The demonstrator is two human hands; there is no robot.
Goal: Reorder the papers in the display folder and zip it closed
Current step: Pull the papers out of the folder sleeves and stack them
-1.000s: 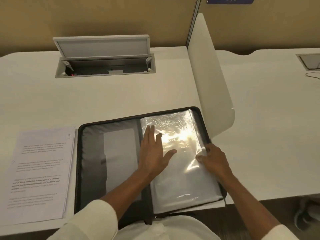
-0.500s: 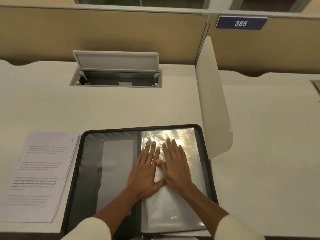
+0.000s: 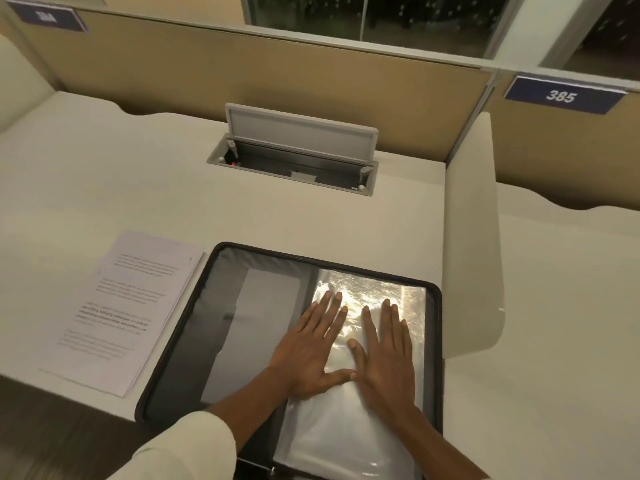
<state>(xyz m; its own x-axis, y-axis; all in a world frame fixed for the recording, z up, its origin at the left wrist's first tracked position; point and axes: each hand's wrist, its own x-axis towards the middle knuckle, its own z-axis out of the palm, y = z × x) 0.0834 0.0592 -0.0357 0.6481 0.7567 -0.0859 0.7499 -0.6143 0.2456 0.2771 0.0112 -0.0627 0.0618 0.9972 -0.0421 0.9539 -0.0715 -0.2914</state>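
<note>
A black zip display folder (image 3: 180,344) lies open at the desk's front edge, its grey inner cover on the left. Glossy clear plastic sleeves (image 3: 349,441) are stacked on its right half. My left hand (image 3: 311,348) and my right hand (image 3: 386,355) lie flat side by side on the top sleeve, fingers straight and spread, thumbs almost touching. A stack of printed papers (image 3: 121,310) rests on the desk just left of the folder, apart from both hands.
A white desk (image 3: 138,188) holds an open grey cable hatch (image 3: 294,154) behind the folder. A white curved divider panel (image 3: 471,244) stands right of the folder. Tan partition walls (image 3: 242,74) close the back, with a "385" sign (image 3: 562,95).
My right hand left the sleeves' right edge and came to lie flat beside my left hand on the top sleeve. The head camera has swung left and up.
</note>
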